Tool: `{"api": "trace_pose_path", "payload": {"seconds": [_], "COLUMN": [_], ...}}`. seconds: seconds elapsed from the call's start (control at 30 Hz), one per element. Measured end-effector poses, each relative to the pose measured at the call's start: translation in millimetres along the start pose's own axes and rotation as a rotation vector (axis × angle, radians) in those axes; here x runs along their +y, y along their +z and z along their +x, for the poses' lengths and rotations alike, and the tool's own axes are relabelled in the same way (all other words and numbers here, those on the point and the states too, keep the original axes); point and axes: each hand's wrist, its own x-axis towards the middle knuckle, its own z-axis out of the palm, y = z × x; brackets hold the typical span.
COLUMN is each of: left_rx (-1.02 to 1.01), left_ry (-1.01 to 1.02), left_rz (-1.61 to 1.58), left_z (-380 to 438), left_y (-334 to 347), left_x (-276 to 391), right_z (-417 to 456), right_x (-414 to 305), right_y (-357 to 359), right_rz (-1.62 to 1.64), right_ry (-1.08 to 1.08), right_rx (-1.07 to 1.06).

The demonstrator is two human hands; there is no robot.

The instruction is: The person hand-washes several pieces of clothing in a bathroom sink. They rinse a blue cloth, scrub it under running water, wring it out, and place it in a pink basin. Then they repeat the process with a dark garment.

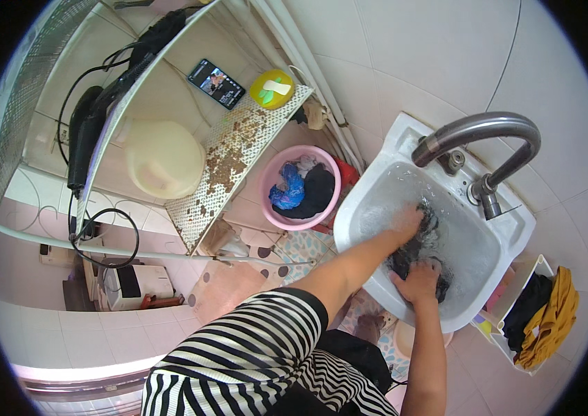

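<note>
A white washbasin (486,307) before me holds cloudy, bubbly water (468,265). A dark wet cloth (405,257) lies partly under that water, stretched between my hands. My left hand (407,221), on the far side of the basin, has its fingers closed around the upper end of the cloth; the fingertips are blurred by water. Nearer to me, my right hand (419,281) grips the lower end, with the thumb apart and the fingers bent over the fabric. Above the basin arches a metal faucet (512,127), its lever (490,203) at the back right.
Left of the basin, a pink tub (268,208) holds blue, black and pale cloths. A rusty perforated shelf (231,161) carries a phone (216,83), a yellow soap dish (260,93) and a pale container (166,158). Mustard and black cloths (546,322) hang over a white rack at right.
</note>
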Motion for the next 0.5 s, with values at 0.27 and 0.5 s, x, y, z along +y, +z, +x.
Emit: {"api": "trace_pose_path", "payload": {"seconds": [0.27, 0.5], "left_rx": [-0.064, -0.157], "left_ry": [-0.073, 0.239], "left_rz": [0.058, 0.037], "left_z": [-1.7, -78.7], "left_y": [-118.1, -121.1], "left_x": [45.3, 62.8], "right_z": [-3.4, 17.7], "right_x": [3.8, -2.9], "right_y": [4.0, 0.1], "right_rz": [0.122, 0.099], "right_ry": [0.169, 0.292], "right_rx": [0.042, -0.113]}}
